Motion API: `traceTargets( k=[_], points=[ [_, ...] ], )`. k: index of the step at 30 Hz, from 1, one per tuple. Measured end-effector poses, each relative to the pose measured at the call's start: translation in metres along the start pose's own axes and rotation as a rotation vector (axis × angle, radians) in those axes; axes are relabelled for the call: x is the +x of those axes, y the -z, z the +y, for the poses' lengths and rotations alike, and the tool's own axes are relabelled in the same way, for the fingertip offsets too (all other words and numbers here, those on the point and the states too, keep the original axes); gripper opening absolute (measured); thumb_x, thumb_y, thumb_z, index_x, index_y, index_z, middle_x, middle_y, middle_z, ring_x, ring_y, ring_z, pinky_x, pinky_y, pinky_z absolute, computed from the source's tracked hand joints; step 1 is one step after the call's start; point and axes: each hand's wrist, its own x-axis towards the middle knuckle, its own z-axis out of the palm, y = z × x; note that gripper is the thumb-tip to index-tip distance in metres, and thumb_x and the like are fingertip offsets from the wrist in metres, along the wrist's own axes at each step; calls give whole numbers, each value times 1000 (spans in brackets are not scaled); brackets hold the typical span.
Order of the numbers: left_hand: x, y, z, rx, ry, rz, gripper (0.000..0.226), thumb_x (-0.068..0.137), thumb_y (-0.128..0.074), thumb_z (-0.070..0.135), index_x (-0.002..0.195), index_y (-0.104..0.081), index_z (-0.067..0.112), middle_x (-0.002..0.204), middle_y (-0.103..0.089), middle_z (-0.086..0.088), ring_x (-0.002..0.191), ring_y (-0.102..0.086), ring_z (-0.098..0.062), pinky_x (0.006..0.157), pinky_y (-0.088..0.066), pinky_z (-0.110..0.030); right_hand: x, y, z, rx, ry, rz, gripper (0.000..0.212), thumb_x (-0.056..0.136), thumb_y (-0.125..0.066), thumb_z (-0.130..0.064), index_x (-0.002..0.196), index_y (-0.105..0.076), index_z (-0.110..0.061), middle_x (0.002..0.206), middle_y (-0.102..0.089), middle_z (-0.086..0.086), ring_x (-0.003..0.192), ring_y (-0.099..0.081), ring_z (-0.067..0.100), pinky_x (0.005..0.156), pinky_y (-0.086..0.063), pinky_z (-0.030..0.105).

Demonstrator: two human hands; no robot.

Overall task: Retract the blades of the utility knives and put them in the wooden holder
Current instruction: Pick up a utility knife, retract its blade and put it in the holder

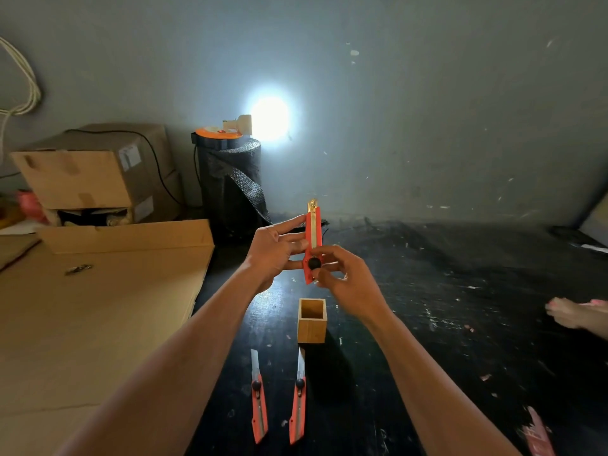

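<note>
I hold an orange utility knife (312, 232) upright above the dark floor, with only its metal tip showing at the top. My left hand (276, 251) grips its body from the left. My right hand (345, 278) pinches its lower end, with fingers at the black slider knob (315, 263). Below the hands stands a square wooden holder (312, 320), open on top, nothing visible in it. Two more orange knives lie nearer to me with their blades extended: the left knife (258, 403) and the right knife (297, 403).
Flattened cardboard (98, 317) covers the floor on the left, with cardboard boxes (92, 176) behind it. A black roll (230, 185) with a bright lamp (269, 118) on top stands at the wall. Another person's foot (572, 314) shows at the right edge.
</note>
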Motion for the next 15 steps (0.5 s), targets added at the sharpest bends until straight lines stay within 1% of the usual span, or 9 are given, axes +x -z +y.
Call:
traceTargets(
  k=[1,2,5,7,8,10,11,12,15],
  points=[
    [0,1,0,6,-1,1,48,95,-67,-2,140,-63,14,117,-76,-6,74,-79,-2,58,-62,-23,-1,1,-1,-6,9,-11,22,98,-68,-21,116,-63,-32,107,-66,-17,83,-67,1,77,-52,12],
    [0,2,1,7,-1,1,48,95,-67,-3,140,-63,14,117,-76,-6,74,-79,-2,58,-63,-23,-1,1,-2,-5,8,-14,20,98,-68,-20,113,-63,-32,104,-66,-19,82,-66,0,76,-54,13],
    [-3,1,2,0,2,-7,49,95,-65,-6,139,-63,15,102,-76,7,72,-79,-2,55,-61,-22,1,-3,-4,21,-43,9,20,93,-74,-27,109,-61,-29,95,-65,-21,82,-68,4,80,-59,25],
    [-4,2,3,-12,5,-11,49,95,-64,-7,138,-63,16,98,-76,9,72,-79,-4,56,-62,-24,1,-5,-5,42,-55,11,25,91,-75,-30,109,-58,-33,97,-65,-21,86,-68,8,84,-58,30],
    [-3,3,3,-19,7,-7,48,95,-65,-7,138,-63,16,99,-77,7,72,-79,-5,57,-63,-25,0,-5,-6,43,-44,0,26,92,-74,-29,110,-57,-36,101,-65,-20,89,-68,8,84,-57,28],
    [-3,5,2,-6,0,6,48,95,-66,-4,138,-63,17,109,-76,1,73,-79,-6,64,-65,-30,-2,-4,-7,16,-2,-35,28,97,-69,-20,115,-59,-38,109,-65,-16,87,-67,7,77,-56,16],
    [-2,6,2,6,-5,13,49,95,-67,-3,139,-63,16,113,-75,-1,74,-78,-5,69,-65,-31,-2,-3,-7,0,14,-48,28,98,-68,-17,118,-62,-36,112,-65,-15,85,-68,5,72,-55,12],
    [-1,7,2,11,-10,15,49,95,-67,-2,140,-63,16,114,-74,-1,73,-78,-4,71,-64,-31,-1,-3,-7,-9,22,-52,28,98,-67,-15,120,-64,-32,112,-65,-14,84,-67,4,70,-55,11],
    [0,5,2,11,-14,13,48,95,-66,-3,139,-63,16,105,-73,5,69,-77,2,60,-63,-24,3,-4,-7,9,-7,-30,24,96,-70,-17,117,-64,-26,104,-66,-17,85,-67,4,72,-60,16]
  ],
)
